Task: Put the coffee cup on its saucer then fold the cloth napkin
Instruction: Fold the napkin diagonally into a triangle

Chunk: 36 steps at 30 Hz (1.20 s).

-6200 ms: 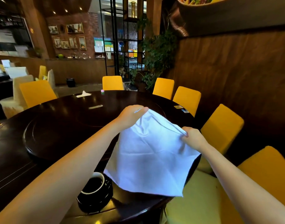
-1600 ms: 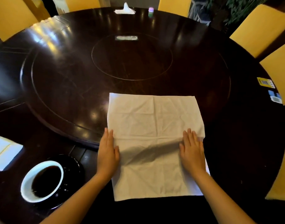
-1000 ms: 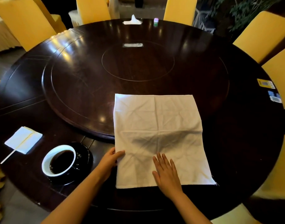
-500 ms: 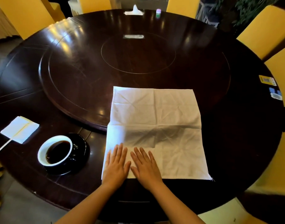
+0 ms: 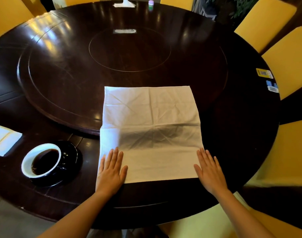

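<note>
Cloth napkin is laid flat and unfolded, directly ahead of the person at the near side of the table. It is seen as roughly square, so no clear long axis can be given; the edges are squared to the person. The far half is carried up on the raised turntable, the near half lies on the lower outer ring, and a step line is seen across the middle of the cloth, running left to right. Creases are noted throughout.

The near edge runs between the two hands. Left hand is laid flat on the near-left corner, fingers straight and together, nothing gripped. Right hand is laid flat at the near-right corner, fingers straight and slightly spread, nothing gripped; it overlaps the right edge of the cloth, but how much of it rests on cloth and how much on bare table cannot be told. Both hands are equally near, one per corner. The far edge lies well apart from them, straight ahead.

Judged: smoothing is in hand and no fold has been made yet. The near corners would need to be pinched and carried away from the body to the far edge, with the step under the middle as the likely fold line.

Coffee cup, filled, is seen on its saucer left of the napkin, so the first step is taken as done. A folded paper napkin lies further left.
</note>
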Each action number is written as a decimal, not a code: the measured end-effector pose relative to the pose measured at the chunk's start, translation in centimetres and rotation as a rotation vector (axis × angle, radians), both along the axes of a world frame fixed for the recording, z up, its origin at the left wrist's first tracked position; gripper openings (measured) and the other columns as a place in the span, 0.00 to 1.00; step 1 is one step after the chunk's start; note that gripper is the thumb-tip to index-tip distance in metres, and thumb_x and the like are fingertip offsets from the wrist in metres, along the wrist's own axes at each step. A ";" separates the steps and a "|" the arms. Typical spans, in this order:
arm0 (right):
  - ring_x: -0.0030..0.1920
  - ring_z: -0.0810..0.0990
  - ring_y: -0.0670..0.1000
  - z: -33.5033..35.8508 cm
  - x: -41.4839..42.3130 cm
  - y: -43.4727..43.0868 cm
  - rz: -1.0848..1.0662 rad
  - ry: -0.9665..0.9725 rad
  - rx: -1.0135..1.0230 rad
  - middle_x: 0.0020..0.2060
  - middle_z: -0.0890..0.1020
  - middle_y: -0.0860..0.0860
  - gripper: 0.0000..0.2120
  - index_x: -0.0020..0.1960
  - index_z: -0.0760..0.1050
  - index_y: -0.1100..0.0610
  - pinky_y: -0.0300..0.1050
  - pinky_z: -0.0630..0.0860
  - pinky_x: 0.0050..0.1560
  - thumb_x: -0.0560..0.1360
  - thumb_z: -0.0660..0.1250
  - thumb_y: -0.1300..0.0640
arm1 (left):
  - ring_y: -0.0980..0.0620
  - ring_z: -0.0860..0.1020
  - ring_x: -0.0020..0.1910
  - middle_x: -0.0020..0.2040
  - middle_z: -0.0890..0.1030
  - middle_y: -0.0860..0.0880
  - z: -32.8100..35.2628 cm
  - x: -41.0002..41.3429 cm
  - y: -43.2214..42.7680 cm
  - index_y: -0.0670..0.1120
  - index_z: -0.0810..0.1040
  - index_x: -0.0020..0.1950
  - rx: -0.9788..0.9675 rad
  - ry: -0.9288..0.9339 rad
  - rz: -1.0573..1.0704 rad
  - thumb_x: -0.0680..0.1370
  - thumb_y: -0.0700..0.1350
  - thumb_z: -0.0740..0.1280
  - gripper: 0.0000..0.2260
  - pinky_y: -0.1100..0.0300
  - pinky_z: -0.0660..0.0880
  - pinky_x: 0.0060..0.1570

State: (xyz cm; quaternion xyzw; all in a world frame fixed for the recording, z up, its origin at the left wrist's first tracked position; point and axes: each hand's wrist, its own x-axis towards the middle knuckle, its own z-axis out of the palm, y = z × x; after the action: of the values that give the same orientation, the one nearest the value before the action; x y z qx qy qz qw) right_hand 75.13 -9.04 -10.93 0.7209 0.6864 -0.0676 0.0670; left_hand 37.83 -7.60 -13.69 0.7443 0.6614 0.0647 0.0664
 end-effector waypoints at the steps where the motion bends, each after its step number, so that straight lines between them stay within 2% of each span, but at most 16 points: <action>1: 0.75 0.54 0.51 -0.1 0.6 -0.1 -0.020 0.002 0.013 0.74 0.57 0.51 0.36 0.75 0.51 0.57 0.48 0.46 0.71 0.76 0.29 0.38 | 0.55 0.42 0.75 0.76 0.40 0.55 0.1 0.0 0.0 0.46 0.53 0.74 -0.004 0.003 0.000 0.79 0.60 0.39 0.28 0.52 0.44 0.71; 3: 0.75 0.53 0.51 -0.1 0.9 -0.4 -0.115 0.021 0.043 0.75 0.55 0.50 0.35 0.75 0.51 0.57 0.50 0.49 0.73 0.76 0.32 0.39 | 0.55 0.42 0.75 0.77 0.43 0.54 0.3 0.0 0.0 0.45 0.54 0.74 -0.019 0.011 0.001 0.79 0.60 0.40 0.28 0.52 0.44 0.71; 7: 0.69 0.65 0.59 1.1 0.3 -0.4 -0.270 0.149 0.150 0.70 0.68 0.58 0.20 0.70 0.66 0.61 0.55 0.65 0.67 0.79 0.56 0.57 | 0.56 0.40 0.75 0.73 0.62 0.46 0.9 0.1 0.0 0.42 0.62 0.71 -0.078 0.030 0.009 0.79 0.60 0.40 0.30 0.53 0.42 0.71; 9: 0.61 0.72 0.61 2.2 0.8 0.1 -0.384 0.388 0.194 0.63 0.74 0.61 0.15 0.63 0.73 0.63 0.55 0.70 0.59 0.79 0.56 0.63 | 0.56 0.39 0.74 0.72 0.63 0.45 1.1 0.1 0.1 0.41 0.63 0.71 -0.089 0.030 0.010 0.79 0.60 0.40 0.30 0.54 0.40 0.71; 11: 0.55 0.75 0.60 3.4 1.6 0.5 -0.546 0.640 0.137 0.58 0.76 0.61 0.14 0.59 0.74 0.63 0.53 0.73 0.54 0.80 0.53 0.63 | 0.57 0.39 0.74 0.72 0.64 0.44 1.2 0.0 0.1 0.41 0.64 0.70 -0.111 0.022 0.013 0.79 0.60 0.40 0.31 0.55 0.39 0.71; 14: 0.43 0.78 0.59 4.9 2.2 0.8 -0.643 0.804 -0.052 0.47 0.79 0.61 0.08 0.52 0.74 0.62 0.52 0.74 0.44 0.79 0.59 0.59 | 0.53 0.44 0.75 0.72 0.63 0.44 1.4 0.1 0.1 0.40 0.65 0.70 -0.156 0.021 0.008 0.79 0.60 0.39 0.32 0.56 0.37 0.71; 16: 0.35 0.76 0.56 5.5 2.0 1.0 -0.653 0.805 -0.165 0.39 0.78 0.58 0.07 0.49 0.72 0.63 0.49 0.72 0.37 0.76 0.65 0.59 | 0.51 0.52 0.72 0.71 0.65 0.43 1.5 0.2 0.2 0.40 0.67 0.69 -0.179 0.029 0.004 0.79 0.60 0.39 0.32 0.57 0.36 0.71; 18: 0.35 0.74 0.53 5.7 1.7 1.2 -0.587 0.707 -0.210 0.34 0.74 0.53 0.08 0.45 0.70 0.60 0.45 0.69 0.35 0.72 0.69 0.58 | 0.50 0.57 0.71 0.71 0.66 0.43 1.4 0.3 0.2 0.40 0.67 0.69 -0.183 0.031 0.003 0.79 0.60 0.39 0.32 0.57 0.36 0.71; 22: 0.26 0.64 0.51 6.3 0.4 1.5 -0.524 0.537 -0.310 0.25 0.64 0.51 0.17 0.28 0.61 0.57 0.42 0.59 0.28 0.70 0.66 0.61 | 0.46 0.64 0.69 0.71 0.66 0.43 1.3 0.4 0.4 0.39 0.66 0.69 -0.173 0.023 0.012 0.79 0.60 0.38 0.33 0.57 0.36 0.70; 24: 0.25 0.60 0.51 6.8 -0.4 1.9 -0.542 0.543 -0.323 0.24 0.60 0.51 0.19 0.27 0.57 0.57 0.42 0.57 0.27 0.70 0.64 0.63 | 0.43 0.70 0.66 0.67 0.72 0.40 1.4 0.8 0.6 0.38 0.71 0.66 -0.149 0.051 0.002 0.79 0.58 0.42 0.32 0.53 0.44 0.70; 26: 0.25 0.59 0.51 7.6 -1.1 2.7 -0.583 0.642 -0.298 0.25 0.59 0.52 0.19 0.28 0.56 0.55 0.42 0.58 0.29 0.70 0.63 0.65 | 0.38 0.76 0.59 0.60 0.77 0.36 1.8 1.6 0.8 0.37 0.77 0.58 -0.136 0.072 0.008 0.75 0.54 0.50 0.27 0.43 0.60 0.65; 27: 0.26 0.60 0.51 8.1 -1.6 3.3 -0.623 0.708 -0.274 0.26 0.60 0.53 0.18 0.29 0.57 0.55 0.42 0.60 0.29 0.70 0.63 0.66 | 0.36 0.79 0.54 0.55 0.79 0.35 2.4 2.1 1.1 0.37 0.79 0.54 -0.166 0.045 0.009 0.71 0.52 0.53 0.25 0.39 0.69 0.58; 29: 0.28 0.68 0.51 9.8 -2.8 4.5 -0.688 0.827 -0.226 0.31 0.68 0.54 0.12 0.35 0.63 0.57 0.43 0.67 0.28 0.70 0.65 0.66 | 0.36 0.79 0.46 0.48 0.80 0.38 3.9 3.2 1.4 0.40 0.78 0.50 -0.191 -0.029 -0.039 0.67 0.52 0.53 0.23 0.39 0.75 0.49; 31: 0.31 0.73 0.51 11.6 -4.4 6.0 -0.682 0.919 -0.147 0.38 0.72 0.55 0.09 0.44 0.66 0.59 0.43 0.71 0.28 0.71 0.65 0.67 | 0.40 0.77 0.52 0.53 0.79 0.42 5.8 5.3 1.5 0.42 0.76 0.58 -0.182 -0.238 -0.106 0.69 0.58 0.53 0.28 0.46 0.72 0.56; 33: 0.30 0.73 0.51 13.5 -6.5 7.6 -0.627 0.995 -0.112 0.37 0.73 0.54 0.08 0.46 0.67 0.58 0.42 0.71 0.27 0.71 0.63 0.67 | 0.48 0.73 0.60 0.60 0.75 0.47 8.4 8.2 1.6 0.46 0.70 0.67 -0.261 -0.504 -0.150 0.71 0.63 0.57 0.30 0.57 0.66 0.61; 36: 0.28 0.72 0.49 16.1 -10.3 9.7 -0.528 1.134 -0.185 0.33 0.73 0.54 0.07 0.41 0.70 0.57 0.38 0.71 0.25 0.74 0.61 0.67 | 0.57 0.75 0.53 0.54 0.78 0.53 12.7 12.0 3.0 0.52 0.70 0.64 -0.225 -0.778 -0.121 0.73 0.59 0.66 0.22 0.63 0.71 0.54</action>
State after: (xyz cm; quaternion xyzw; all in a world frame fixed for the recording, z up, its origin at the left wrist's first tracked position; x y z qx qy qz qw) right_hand 64.88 0.70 5.20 0.7092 0.4057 -0.5126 -0.2640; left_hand 49.85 -4.58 -0.94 0.6898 0.5450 0.2645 0.3964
